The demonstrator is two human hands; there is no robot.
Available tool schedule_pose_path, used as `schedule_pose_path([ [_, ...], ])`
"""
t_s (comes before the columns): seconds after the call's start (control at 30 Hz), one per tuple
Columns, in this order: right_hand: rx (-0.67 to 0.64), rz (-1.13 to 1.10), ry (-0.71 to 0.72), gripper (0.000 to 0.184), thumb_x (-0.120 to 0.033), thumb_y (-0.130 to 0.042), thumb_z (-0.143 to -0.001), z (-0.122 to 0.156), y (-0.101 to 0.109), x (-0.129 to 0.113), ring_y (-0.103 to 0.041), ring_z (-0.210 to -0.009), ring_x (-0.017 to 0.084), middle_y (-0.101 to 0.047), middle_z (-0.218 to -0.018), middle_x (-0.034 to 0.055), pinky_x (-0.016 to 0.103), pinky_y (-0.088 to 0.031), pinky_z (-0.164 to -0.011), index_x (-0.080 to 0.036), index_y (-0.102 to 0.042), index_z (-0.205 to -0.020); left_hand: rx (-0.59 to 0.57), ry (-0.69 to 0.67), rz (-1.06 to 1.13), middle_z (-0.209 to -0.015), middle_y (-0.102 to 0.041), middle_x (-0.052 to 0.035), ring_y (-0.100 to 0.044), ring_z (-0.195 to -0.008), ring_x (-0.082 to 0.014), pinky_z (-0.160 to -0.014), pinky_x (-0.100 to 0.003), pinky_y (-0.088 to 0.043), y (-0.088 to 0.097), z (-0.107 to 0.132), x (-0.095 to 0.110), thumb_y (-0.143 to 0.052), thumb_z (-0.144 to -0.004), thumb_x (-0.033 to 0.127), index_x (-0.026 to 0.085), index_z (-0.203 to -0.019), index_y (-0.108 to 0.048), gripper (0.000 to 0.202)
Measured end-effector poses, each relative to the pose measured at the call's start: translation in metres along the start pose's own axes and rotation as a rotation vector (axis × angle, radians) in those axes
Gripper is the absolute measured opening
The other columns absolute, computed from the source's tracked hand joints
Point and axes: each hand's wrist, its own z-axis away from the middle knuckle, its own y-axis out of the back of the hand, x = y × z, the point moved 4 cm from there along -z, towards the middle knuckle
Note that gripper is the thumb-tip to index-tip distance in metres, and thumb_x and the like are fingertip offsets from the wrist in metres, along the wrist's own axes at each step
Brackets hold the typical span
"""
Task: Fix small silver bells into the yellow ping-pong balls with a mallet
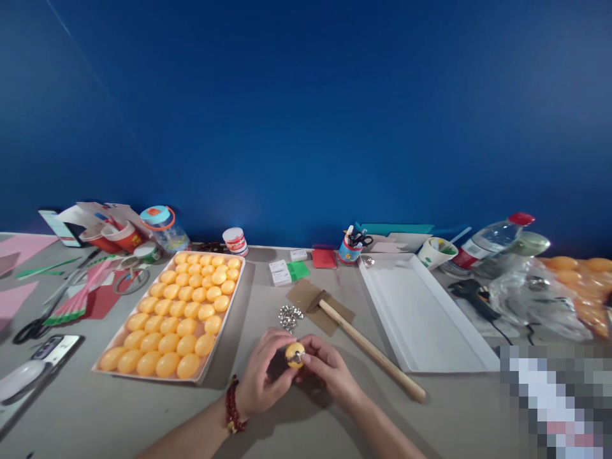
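Work on one orange ball (295,350) looks partway through, judging from how things lie. It sits between the two hands, near the front edge of the surface (261,280). The left grip (261,376) curls around its left side, thumb below and fingers above; the right grip (329,370) pinches at its right edge, the thumb tip by the silvery metal piece on the ball. Both grips appear to be grasping the ball, though the fingers behind it are hidden.

The metal piece seems to be in place or nearly so; whether it is firmly fixed I cannot tell. Much appears left: the shallow box (236,280) on the left holds row upon row of plain balls (178,309), with no metal visible on them, and a small heap of loose metal pieces (289,317) lies just beyond the hands. No other ball with metal on it can be made out.

The ball is round, smooth and yellow-orange, with a bright metallic glint and a dark patch across its upward face; detail there is too small to read. To its right, a hammer (373,350) lies aslant, its head on a brown sheet (327,326), short of the white tray (421,312).
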Motion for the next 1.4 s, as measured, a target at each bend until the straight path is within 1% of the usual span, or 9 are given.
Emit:
schedule_pose_path([
  [0.3,-0.045,0.076,0.019,0.040,-0.051,-0.071,-0.081,0.001,-0.004,-0.006,-0.064,-0.067,0.014,-0.067,-0.081,0.0027,0.026,-0.050,-0.066,-0.015,-0.064,-0.094,-0.033,-0.019,0.029,-0.115,-0.059,-0.0112,-0.057,-0.108,-0.0252,-0.095,-0.043,-0.049,0.002,-0.001,0.004,-0.054,-0.086,0.012,0.022,-0.124,-0.051,0.039],
  [0.4,-0.022,0.082,0.038,0.039,-0.051,-0.072,-0.080,0.002,-0.004,-0.007,-0.062,-0.067,0.014,-0.066,-0.080,0.0021,0.025,-0.049,-0.064,-0.015,-0.064,-0.095,-0.025,-0.030,0.001,-0.119,-0.058,-0.0120,-0.056,-0.111,-0.0260,-0.096,-0.043,-0.049,0.001,0.001,0.002,-0.058,-0.086,0.016,0.022,-0.127,-0.050,0.043],
  [0.53,-0.020,0.072,0.069,0.036,-0.047,-0.074,-0.080,0.002,-0.005,-0.007,-0.061,-0.072,0.014,-0.065,-0.082,0.0020,0.025,-0.050,-0.066,-0.016,-0.065,-0.095,0.003,0.009,-0.015,-0.119,-0.059,-0.0117,-0.056,-0.112,-0.0259,-0.096,-0.042,-0.050,-0.001,0.003,-0.003,-0.063,-0.086,0.022,0.022,-0.128,-0.049,0.044],
  [0.63,-0.030,0.057,0.062,0.034,-0.046,-0.072,-0.082,0.001,-0.003,-0.003,-0.062,-0.070,0.014,-0.065,-0.084,0.0023,0.027,-0.051,-0.067,-0.015,-0.064,-0.096,0.036,0.002,0.013,-0.118,-0.060,-0.0110,-0.057,-0.111,-0.0254,-0.097,-0.042,-0.049,0.000,0.004,-0.002,-0.061,-0.087,0.019,0.022,-0.126,-0.049,0.041],
  [0.77,-0.035,0.022,0.048,0.033,-0.046,-0.066,-0.087,0.000,0.000,0.002,-0.063,-0.069,0.015,-0.064,-0.081,0.0028,0.029,-0.053,-0.066,-0.015,-0.065,-0.096,0.037,0.015,0.065,-0.118,-0.061,-0.0110,-0.057,-0.113,-0.0253,-0.099,-0.043,-0.048,0.000,0.003,-0.001,-0.057,-0.088,0.015,0.022,-0.126,-0.049,0.040],
  [0.97,0.031,-0.006,0.093,0.031,-0.042,-0.074,-0.082,-0.001,0.002,0.005,-0.061,-0.068,0.013,-0.065,-0.084,0.0026,0.027,-0.053,-0.065,-0.016,-0.064,-0.095,0.006,0.086,0.154,-0.124,-0.060,-0.0115,-0.056,-0.117,-0.0252,-0.102,-0.043,-0.047,-0.001,0.005,-0.006,-0.053,-0.090,0.013,0.021,-0.131,-0.047,0.042],
  [1.07,0.051,0.017,0.102,0.034,-0.044,-0.077,-0.079,-0.002,0.002,0.005,-0.061,-0.066,0.012,-0.066,-0.082,0.0021,0.026,-0.052,-0.063,-0.016,-0.062,-0.093,0.001,0.070,0.165,-0.126,-0.059,-0.0118,-0.055,-0.119,-0.0258,-0.104,-0.044,-0.045,-0.002,0.006,-0.008,-0.054,-0.090,0.013,0.021,-0.130,-0.048,0.042],
  [1.2,0.021,0.048,0.080,0.036,-0.048,-0.073,-0.081,0.000,-0.001,0.004,-0.062,-0.068,0.013,-0.065,-0.081,0.0024,0.027,-0.052,-0.064,-0.016,-0.063,-0.095,0.014,0.077,0.146,-0.122,-0.060,-0.0112,-0.055,-0.118,-0.0257,-0.103,-0.044,-0.046,-0.001,0.007,-0.010,-0.056,-0.089,0.014,0.021,-0.126,-0.051,0.038],
  [1.4,-0.029,0.075,0.082,0.036,-0.047,-0.070,-0.084,0.003,-0.003,0.000,-0.062,-0.072,0.015,-0.065,-0.092,0.0048,0.030,-0.052,-0.068,-0.016,-0.064,-0.103,0.005,0.014,0.098,-0.124,-0.058,-0.0114,-0.054,-0.118,-0.0258,-0.102,-0.044,-0.045,0.001,0.007,-0.005,-0.053,-0.090,0.012,0.023,-0.128,-0.050,0.040],
])
